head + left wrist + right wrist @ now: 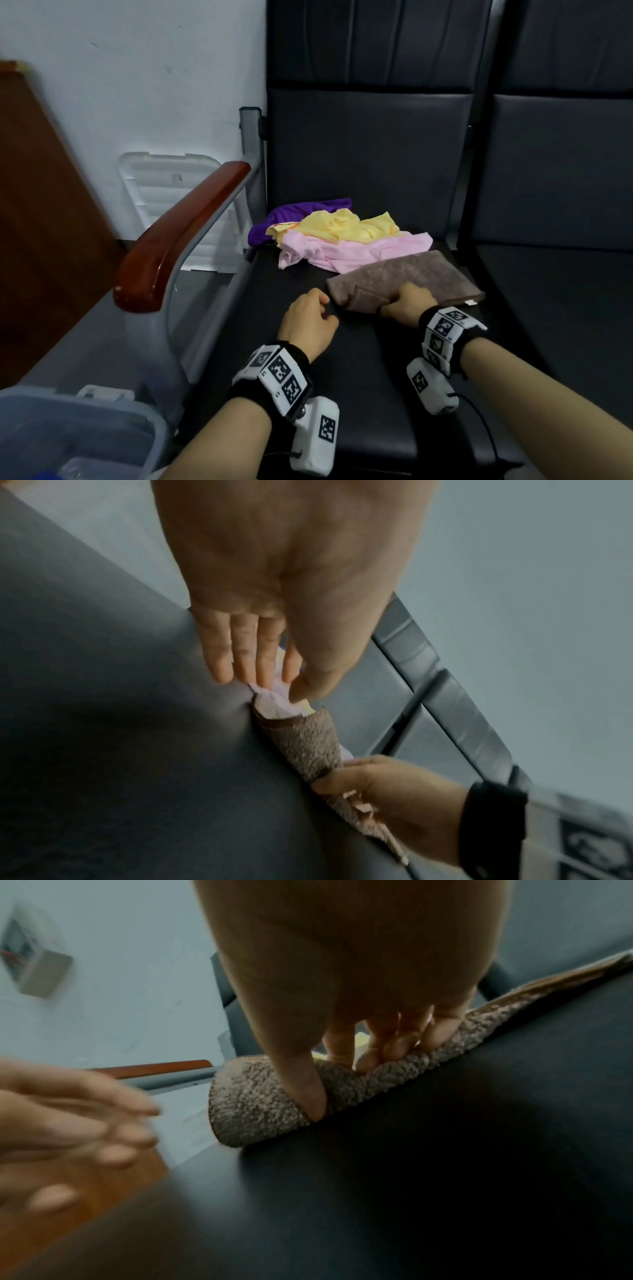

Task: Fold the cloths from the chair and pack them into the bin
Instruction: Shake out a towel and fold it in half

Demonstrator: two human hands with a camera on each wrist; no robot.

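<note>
A folded brown cloth (404, 277) lies on the black chair seat (342, 377). My right hand (407, 299) pinches its near edge, with the thumb at the front and the fingers on top (342, 1080). My left hand (310, 315) hovers just left of the cloth's left corner (304, 739), with its fingers relaxed (270, 688) and nothing in them. Behind the brown cloth is a loose pile: a purple cloth (298, 212), a yellow cloth (346, 226) and a pink cloth (359, 251). The plastic bin (68, 428) stands on the floor at the lower left.
A wooden armrest (185, 233) on a grey metal frame runs between the seat and the bin. A white lid (171, 192) leans on the wall behind it. A second black seat (565, 308) adjoins on the right, and brown wooden furniture (41, 205) stands at the far left.
</note>
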